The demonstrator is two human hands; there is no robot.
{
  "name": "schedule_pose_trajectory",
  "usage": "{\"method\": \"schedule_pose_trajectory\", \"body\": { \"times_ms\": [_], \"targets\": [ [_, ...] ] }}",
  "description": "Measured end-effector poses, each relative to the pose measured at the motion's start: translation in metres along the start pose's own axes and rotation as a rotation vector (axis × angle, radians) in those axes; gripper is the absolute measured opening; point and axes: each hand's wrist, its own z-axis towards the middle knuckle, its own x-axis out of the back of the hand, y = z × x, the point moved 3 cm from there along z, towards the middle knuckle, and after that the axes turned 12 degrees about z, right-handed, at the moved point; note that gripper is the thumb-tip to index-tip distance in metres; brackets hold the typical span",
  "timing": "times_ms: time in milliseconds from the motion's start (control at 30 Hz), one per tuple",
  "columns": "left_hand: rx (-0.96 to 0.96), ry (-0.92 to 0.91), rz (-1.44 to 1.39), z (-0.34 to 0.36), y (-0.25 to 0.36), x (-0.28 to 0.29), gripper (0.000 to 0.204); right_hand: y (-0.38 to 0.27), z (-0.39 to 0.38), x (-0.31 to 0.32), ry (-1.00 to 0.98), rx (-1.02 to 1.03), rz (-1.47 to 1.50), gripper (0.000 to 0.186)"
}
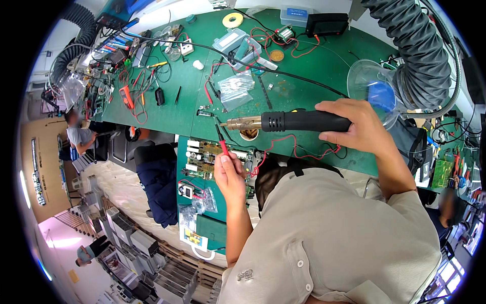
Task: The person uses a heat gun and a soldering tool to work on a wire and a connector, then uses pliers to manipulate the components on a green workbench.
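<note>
My right hand is wrapped round the black handle of a hot-air gun, held level above the bench. Its brownish metal barrel and narrow nozzle point left. My left hand grips a red test probe, its dark tip angled up and away near the nozzle. From this hand a red wire trails right. Below and left of the probe lies a circuit board packed with parts, partly hidden by my left hand. A small round tub stands under the barrel, and a small component with leads lies beyond the nozzle.
A clear plastic bag and an open clear box lie on the green bench. A black cord crosses it. The fume duct with its clear hood hangs at right; an orange multimeter lies left.
</note>
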Motion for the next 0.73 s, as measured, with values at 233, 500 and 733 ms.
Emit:
{"method": "schedule_pose_trajectory", "body": {
  "times_ms": [233, 500, 733],
  "targets": [
    [0.019, 0.024, -0.038, -0.001, -0.001, 0.006, 0.024, 0.002, 0.005, -0.004, -0.003, -0.042, 0.048, 0.049],
    [-0.080, 0.063, -0.137, 0.002, -0.001, 0.024, 0.018, 0.023, 0.023, -0.028, 0.056, -0.184, 0.372, 0.048],
    [-0.093, 0.063, -0.231, 0.011, 0.003, 0.050, 0.017, 0.020, 0.087, -0.072, 0.043, -0.418, 1.055, 0.052]
  ]
}}
